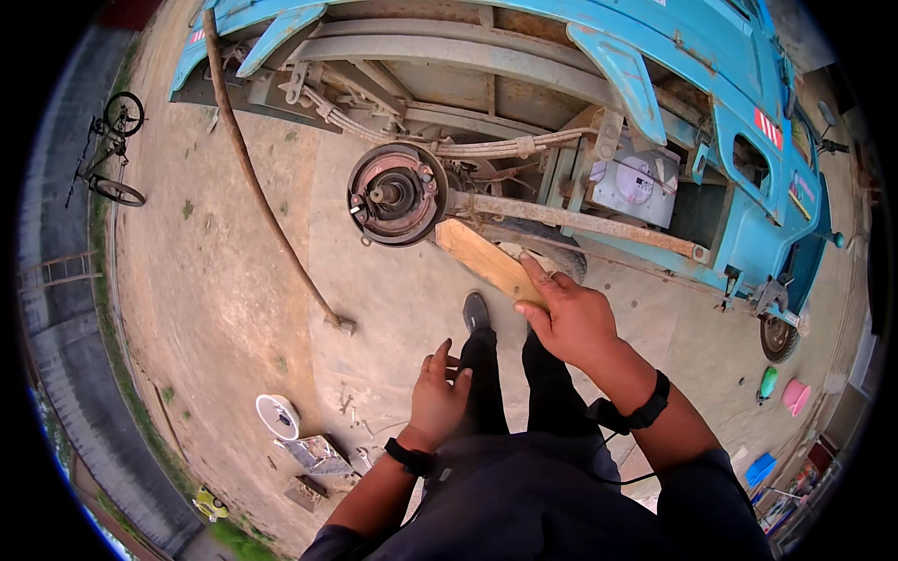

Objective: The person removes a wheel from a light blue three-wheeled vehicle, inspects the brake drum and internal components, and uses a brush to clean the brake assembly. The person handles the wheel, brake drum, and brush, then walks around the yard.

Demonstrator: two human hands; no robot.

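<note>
My right hand [572,318] grips the near end of a flat wooden board [486,260], thumb on one side and fingers on the other. The board's far end points up to the left, close to the lower right of an exposed wheel brake [398,194] with reddish shoes and a central hub. Whether board and brake touch, I cannot tell. My left hand [440,397] hangs in front of my body, fingers apart and holding nothing. Above the brake runs a rusty leaf spring [510,148], under the frame of a blue truck [645,42].
A long wooden pole [257,178] slants down to a blocky end on the ground. At the lower left are a white bucket [278,417] and a tray of tools [320,455]. A tyre [566,257] lies behind the board. A pink tub [796,397] stands far right.
</note>
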